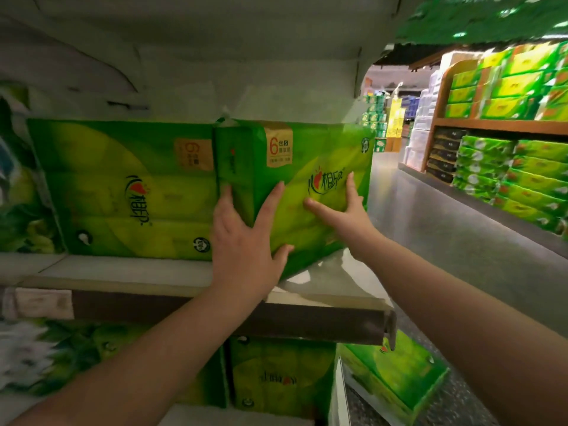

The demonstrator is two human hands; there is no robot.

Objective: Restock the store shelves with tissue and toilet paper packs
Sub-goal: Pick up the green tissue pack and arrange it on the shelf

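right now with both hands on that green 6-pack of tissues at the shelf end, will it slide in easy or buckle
The green tissue pack probably gives a little: it is soft bundles in thin film. The glossy wrap should slide on the smooth shelf. It looks light for its bulk, since the left hand and right hand move it with flat, spread fingers.
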